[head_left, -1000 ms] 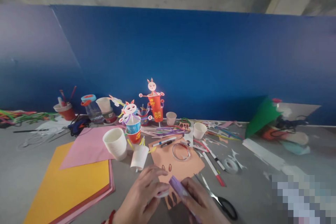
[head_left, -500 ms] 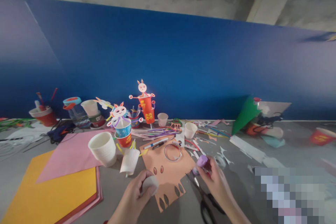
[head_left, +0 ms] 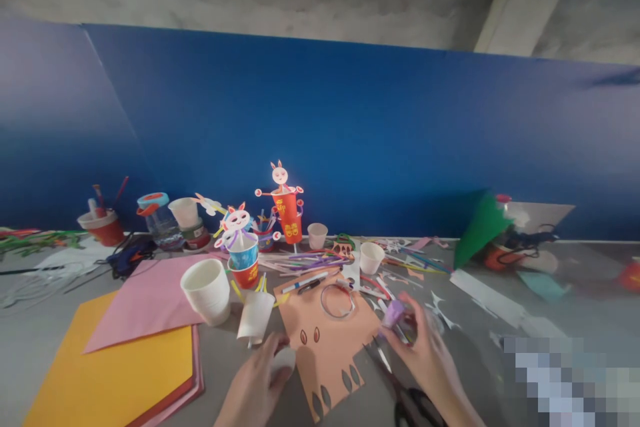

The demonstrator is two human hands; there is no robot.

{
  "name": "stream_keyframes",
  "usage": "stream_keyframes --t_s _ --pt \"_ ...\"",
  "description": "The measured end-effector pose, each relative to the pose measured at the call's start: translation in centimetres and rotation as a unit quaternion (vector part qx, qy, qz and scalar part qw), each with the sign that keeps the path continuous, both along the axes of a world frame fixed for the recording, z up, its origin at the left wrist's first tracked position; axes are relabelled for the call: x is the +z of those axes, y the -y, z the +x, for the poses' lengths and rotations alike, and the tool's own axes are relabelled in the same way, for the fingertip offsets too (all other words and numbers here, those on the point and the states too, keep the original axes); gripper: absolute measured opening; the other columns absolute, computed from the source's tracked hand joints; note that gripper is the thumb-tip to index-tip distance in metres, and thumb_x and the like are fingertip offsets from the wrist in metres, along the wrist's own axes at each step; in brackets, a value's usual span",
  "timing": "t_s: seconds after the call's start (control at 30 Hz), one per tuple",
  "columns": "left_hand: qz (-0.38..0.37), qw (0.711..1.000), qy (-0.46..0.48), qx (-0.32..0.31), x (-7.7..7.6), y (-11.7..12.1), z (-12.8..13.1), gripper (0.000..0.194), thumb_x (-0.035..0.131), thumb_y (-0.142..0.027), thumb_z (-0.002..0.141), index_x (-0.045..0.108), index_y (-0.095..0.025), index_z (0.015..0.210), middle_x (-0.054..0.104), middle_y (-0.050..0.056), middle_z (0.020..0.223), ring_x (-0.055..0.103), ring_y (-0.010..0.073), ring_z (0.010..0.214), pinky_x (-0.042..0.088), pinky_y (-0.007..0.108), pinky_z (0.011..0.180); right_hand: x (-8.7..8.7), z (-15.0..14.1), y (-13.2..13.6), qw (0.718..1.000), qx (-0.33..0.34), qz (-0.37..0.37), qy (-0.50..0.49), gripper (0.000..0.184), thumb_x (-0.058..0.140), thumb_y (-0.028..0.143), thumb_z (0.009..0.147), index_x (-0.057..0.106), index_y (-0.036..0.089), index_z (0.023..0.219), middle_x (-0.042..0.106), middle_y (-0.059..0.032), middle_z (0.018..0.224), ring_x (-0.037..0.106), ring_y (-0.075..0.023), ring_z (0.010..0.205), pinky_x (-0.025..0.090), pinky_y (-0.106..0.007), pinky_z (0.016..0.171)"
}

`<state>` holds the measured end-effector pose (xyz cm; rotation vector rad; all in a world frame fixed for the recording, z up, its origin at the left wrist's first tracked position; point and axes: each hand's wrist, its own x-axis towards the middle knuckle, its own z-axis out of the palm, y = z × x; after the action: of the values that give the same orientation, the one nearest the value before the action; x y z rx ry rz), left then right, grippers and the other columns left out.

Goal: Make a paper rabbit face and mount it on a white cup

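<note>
My left hand pinches a round white paper disc between thumb and fingers, low over the table. On the right, my right hand has its thumb and fingers around a short purple glue stick; its lower part is blurred. Between the hands lies an orange paper sheet with leaf-shaped holes cut along its front edge and two small outlined ovals. Black-handled scissors rest half open below my right hand. A roll of clear tape sits on the sheet, with pens behind it.
White cups and a tipped white cup stand left of the sheet. Behind are rabbit-faced cup figures. Yellow paper and pink paper lie left. Pipe cleaners and paper scraps cover the back.
The view has shifted slightly, so the table contents appear further right and lower. My left hand has lowered a little with the disc. My right hand keeps the purple glue stick, with its fingers more raised.
</note>
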<state>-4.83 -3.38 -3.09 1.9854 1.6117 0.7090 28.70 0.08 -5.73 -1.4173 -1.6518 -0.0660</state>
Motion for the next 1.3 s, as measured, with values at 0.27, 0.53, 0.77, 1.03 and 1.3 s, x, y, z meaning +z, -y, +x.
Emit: stream_keyframes --t_s 0.27,0.53,0.77,1.03,1.3 --pt "-0.008 0.966 -0.257 0.021 2.2 0.7 1.5 0.038 0.043 -0.012 0.09 0.06 -0.019 0.123 0.062 0.014 0.126 0.063 0.0274 0.111 0.052 0.039 0.089 6.0 -7.7 1.9 0.973 0.142 -0.056 0.173 0.034 0.054 0.015 0.091 0.057 0.024 0.123 0.064 -0.0114 0.126 0.063 -0.0284 0.111 0.052 -0.04 0.091" --pt "-0.024 0.957 -0.289 0.007 3.6 1.4 1.3 0.039 0.048 -0.012 0.089 0.062 -0.019 0.125 0.061 0.013 0.126 0.055 0.0291 0.121 0.052 0.039 0.092 5.2 -11.8 -2.2 0.93 0.101 -0.254 0.245 0.024 0.056 0.012 0.087 0.062 0.018 0.109 0.071 -0.01 0.106 0.069 -0.0291 0.097 0.05 -0.033 0.073" --pt "-0.021 0.973 -0.232 -0.011 2.6 1.3 0.7 0.039 0.044 -0.01 0.09 0.061 -0.023 0.122 0.062 0.011 0.122 0.062 0.0256 0.11 0.053 0.036 0.085 4.8 -6.2 -0.7 0.954 -0.008 -0.192 0.229 0.034 0.06 0.017 0.083 0.054 0.022 0.117 0.065 -0.0131 0.121 0.071 -0.0259 0.086 0.047 -0.028 0.059" --pt "-0.019 0.974 -0.224 -0.022 3.0 1.1 0.7 0.032 0.043 -0.013 0.091 0.065 -0.022 0.113 0.062 0.011 0.118 0.064 0.0255 0.108 0.052 0.034 0.086 4.4 -0.1 -3.6 0.962 -0.008 -0.227 0.155 0.021 0.058 0.022 0.084 0.057 0.022 0.105 0.072 -0.0075 0.101 0.071 -0.0245 0.084 0.045 -0.028 0.065" --pt "-0.017 0.975 -0.221 -0.026 2.5 1.0 0.4 0.036 0.042 -0.012 0.09 0.063 -0.024 0.118 0.062 0.011 0.121 0.065 0.0244 0.108 0.052 0.032 0.086 3.9 4.9 -9.4 0.981 -0.094 -0.148 0.087 0.013 0.059 0.032 0.079 0.049 0.023 0.076 0.065 -0.0037 0.075 0.065 -0.0229 0.07 0.041 -0.027 0.059"
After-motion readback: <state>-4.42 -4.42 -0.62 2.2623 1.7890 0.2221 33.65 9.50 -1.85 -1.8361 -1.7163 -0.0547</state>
